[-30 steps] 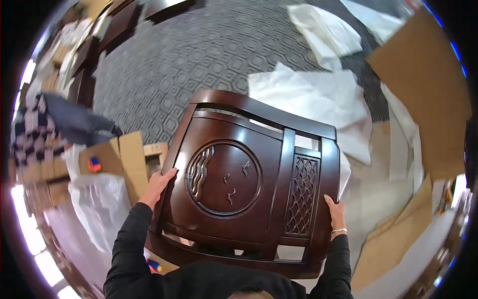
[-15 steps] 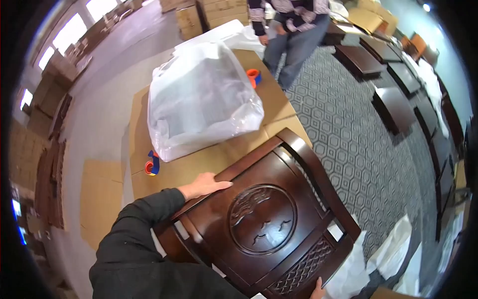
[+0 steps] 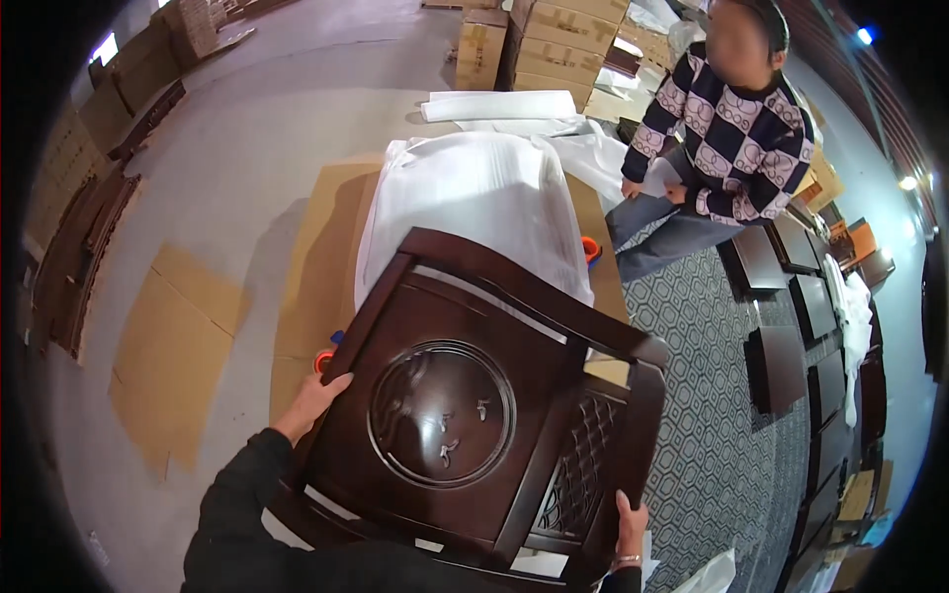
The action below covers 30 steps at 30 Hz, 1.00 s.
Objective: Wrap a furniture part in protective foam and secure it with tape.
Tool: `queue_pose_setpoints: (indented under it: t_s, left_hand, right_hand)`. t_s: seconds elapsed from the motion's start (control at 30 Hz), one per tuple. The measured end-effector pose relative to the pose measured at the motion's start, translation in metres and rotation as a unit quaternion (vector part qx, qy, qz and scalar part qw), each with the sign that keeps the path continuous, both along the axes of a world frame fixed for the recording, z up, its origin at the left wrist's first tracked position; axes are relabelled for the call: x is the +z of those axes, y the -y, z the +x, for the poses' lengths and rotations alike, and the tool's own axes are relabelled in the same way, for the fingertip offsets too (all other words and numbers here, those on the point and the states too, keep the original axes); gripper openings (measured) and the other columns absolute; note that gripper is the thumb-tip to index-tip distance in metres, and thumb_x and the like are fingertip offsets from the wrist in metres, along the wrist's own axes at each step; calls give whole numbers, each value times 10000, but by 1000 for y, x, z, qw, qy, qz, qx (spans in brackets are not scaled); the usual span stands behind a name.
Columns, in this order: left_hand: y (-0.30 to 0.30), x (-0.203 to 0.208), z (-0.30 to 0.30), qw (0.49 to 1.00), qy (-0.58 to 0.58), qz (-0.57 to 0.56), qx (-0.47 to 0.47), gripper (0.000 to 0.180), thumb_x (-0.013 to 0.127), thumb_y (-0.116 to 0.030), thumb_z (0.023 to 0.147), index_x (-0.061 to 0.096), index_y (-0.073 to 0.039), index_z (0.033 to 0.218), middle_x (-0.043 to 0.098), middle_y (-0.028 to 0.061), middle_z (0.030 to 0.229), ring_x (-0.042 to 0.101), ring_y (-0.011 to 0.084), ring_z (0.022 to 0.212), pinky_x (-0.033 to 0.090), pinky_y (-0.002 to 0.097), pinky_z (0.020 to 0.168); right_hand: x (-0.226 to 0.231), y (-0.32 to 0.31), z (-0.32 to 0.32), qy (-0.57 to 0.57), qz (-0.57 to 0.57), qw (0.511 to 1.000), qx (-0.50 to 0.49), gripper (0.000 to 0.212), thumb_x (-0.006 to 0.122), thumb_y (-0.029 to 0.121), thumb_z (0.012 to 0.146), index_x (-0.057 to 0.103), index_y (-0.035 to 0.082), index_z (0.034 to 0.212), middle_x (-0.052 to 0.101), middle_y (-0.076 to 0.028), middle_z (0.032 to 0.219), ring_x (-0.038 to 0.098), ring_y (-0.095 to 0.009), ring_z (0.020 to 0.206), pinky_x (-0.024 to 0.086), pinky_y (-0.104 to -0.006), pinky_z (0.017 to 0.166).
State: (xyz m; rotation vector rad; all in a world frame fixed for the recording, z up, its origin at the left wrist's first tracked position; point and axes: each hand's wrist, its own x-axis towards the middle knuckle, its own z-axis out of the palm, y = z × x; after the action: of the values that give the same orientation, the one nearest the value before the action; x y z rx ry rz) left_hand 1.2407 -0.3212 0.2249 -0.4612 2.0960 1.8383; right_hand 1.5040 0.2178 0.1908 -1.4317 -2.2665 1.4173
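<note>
A dark, glossy wooden chair back (image 3: 445, 395) is in front of me, with a carved round medallion and a lattice strip at its right. My left hand (image 3: 314, 403) grips its left edge, thumb on the face. At the lower right edge, my right hand (image 3: 631, 524) is closed round the frame. Behind the chair back, partly covered by it, lies a bulky piece wrapped in white foam (image 3: 465, 188) on cardboard (image 3: 304, 267). One orange-and-blue tape dispenser (image 3: 591, 249) shows at the wrapped piece's right, another tape dispenser (image 3: 323, 362) near my left hand.
A person in a checked sweater (image 3: 736, 148) stands at the far right of the wrapped piece. Stacked cartons (image 3: 559, 44) and a white foam roll (image 3: 499, 106) are behind. Dark wooden panels (image 3: 776, 368) line the patterned carpet (image 3: 687, 395). A flat cardboard sheet (image 3: 178, 356) lies at left.
The chair back has turned and come more upright, now overlapping the wrapped piece. My left hand has shifted left and down. My right hand shows more fully. The view has tilted up.
</note>
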Motion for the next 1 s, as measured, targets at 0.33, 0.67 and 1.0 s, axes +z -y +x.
queue_pose_setpoints:
  t_s: [0.33,0.67,1.0]
  left_hand:
    - [21,-21,-56,971,47,-82,220,554,696,-421,830,639,94,1028,665,121,954,625,180,867,501,321,762]
    - [-8,-75,-253,983,-21,-27,178,628,630,-480,863,609,88,1130,653,140,1061,620,204,928,484,327,835]
    - [-3,-148,-367,986,12,-49,161,651,624,-466,868,555,75,1223,627,156,1131,611,223,998,484,343,871]
  right_hand:
    - [-33,-55,-326,-103,10,970,219,608,785,422,727,641,-84,1031,682,-231,975,671,-322,892,509,-384,765]
    - [-80,-76,-581,-87,-3,961,263,662,763,545,686,691,-55,955,707,-166,879,692,-272,824,517,-361,744]
    - [-116,-74,-650,46,138,959,245,764,705,581,736,613,-104,1062,664,-238,1015,637,-375,968,488,-394,836]
